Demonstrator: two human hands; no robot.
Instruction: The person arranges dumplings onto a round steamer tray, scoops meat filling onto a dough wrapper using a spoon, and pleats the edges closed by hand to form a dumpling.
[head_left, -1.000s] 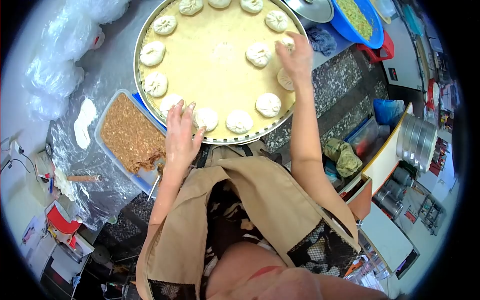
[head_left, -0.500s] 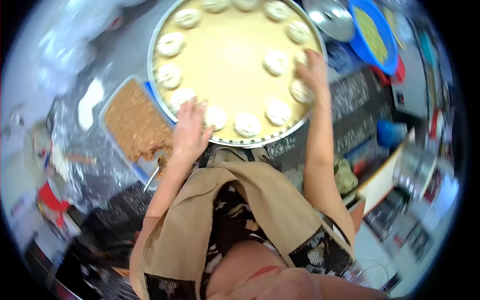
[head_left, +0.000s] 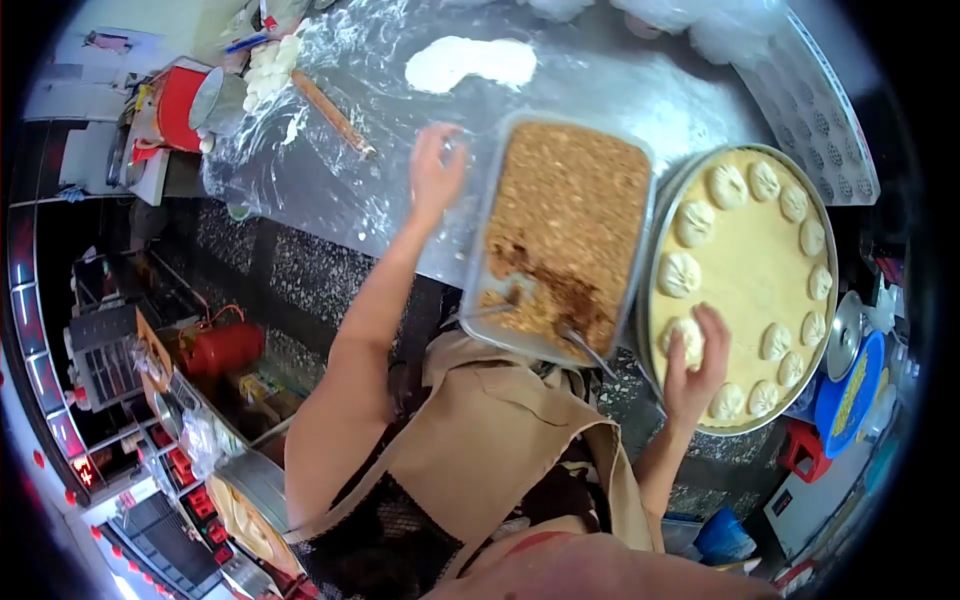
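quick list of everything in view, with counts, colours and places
pleated buns: 13 visible, white, on tray
round tray: 1, yellow lining, right
tub: 1, clear, centre
filling: 1 batch, brown, in tub
utensil: at least 1, silver, in tub
rolling pin: 1, brown, upper left
dough pieces: several, white, beside pin
powder patch: 1, white, on table
table: 1, grey, top
plastic bags: several, clear, top right
bowl: 1, blue, far right
stool: 1, red, below bowl
cylinder: 1, red, left
apron: 1, beige, worn
background clutter: too small to count
left hand: 1, bare, over table
right hand: 1, bare, at a bun
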